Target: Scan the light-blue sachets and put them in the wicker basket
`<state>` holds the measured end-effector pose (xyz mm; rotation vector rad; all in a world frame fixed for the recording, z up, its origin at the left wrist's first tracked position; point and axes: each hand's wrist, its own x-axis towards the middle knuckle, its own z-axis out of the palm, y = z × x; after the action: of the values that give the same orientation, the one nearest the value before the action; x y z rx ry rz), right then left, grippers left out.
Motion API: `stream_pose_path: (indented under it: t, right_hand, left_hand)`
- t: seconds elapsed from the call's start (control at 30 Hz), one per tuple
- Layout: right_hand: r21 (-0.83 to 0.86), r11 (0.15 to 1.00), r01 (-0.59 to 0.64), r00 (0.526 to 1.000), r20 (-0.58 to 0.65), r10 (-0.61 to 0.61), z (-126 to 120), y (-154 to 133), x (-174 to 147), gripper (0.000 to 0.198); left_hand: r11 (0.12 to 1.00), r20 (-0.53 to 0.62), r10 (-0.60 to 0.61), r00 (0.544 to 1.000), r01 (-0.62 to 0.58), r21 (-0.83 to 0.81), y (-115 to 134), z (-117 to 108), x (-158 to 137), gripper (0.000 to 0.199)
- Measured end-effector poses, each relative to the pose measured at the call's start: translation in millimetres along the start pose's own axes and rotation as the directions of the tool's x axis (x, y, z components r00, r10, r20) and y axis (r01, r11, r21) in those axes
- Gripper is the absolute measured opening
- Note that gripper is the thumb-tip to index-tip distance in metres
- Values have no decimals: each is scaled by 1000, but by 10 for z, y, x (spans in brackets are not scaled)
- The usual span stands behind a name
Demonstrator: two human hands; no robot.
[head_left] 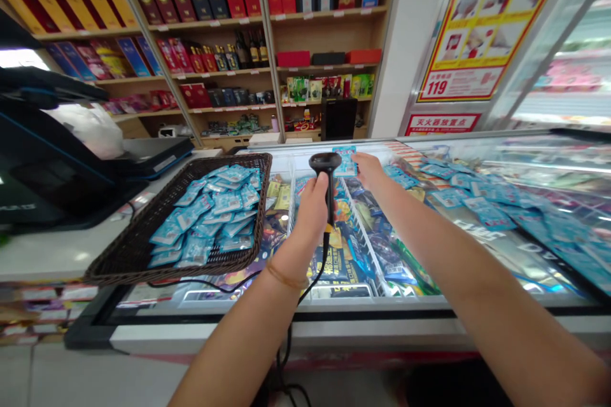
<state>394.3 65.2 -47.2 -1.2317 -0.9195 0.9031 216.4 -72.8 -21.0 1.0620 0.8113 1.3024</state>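
Note:
My left hand (312,206) is wrapped round the handle of a black corded barcode scanner (325,162), held upright over the freezer's glass top. Just right of the scanner head, my right hand (367,168) pinches a small blue packet (344,162) by its right edge. The packet's printed face is turned toward me, and its fine print is too small to read. To the left, a dark woven basket (264,210) holds a heap of similar blue packets (214,213). More blue packets (496,197) lie spread over the glass on the right.
Below the hands is a chest freezer (334,329) with bagged frozen goods under its glass. The scanner's black cable (321,270) runs down over the front edge. At left stands a dark checkout machine (48,152) on a counter. Stocked shelves (205,25) line the back wall.

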Motion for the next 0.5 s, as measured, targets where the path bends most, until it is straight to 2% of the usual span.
stream_pose_path:
  t: [0.1,0.23,0.37,0.5]
  right_hand:
    - [69,984,-162,987,35,160,558,-198,-73,8]
    - [41,971,-235,957,185,224,1394,-410,-287,11]
    - [14,962,-271,922,292,255,2070,-501,-552,16]
    - [-6,963,-269,882,399,249,2431,-496,-696,19]
  left_hand:
    - [999,-85,20,996,-16,43,465,-189,2,47]
    - [994,-240,109,965,-104,34,924,-619,-17,46]
    - [990,-396,132,909,-137,16,1150,-1093,-68,38]
    - [989,-494,136,859,-149,14,1202,-1398,-108,35]
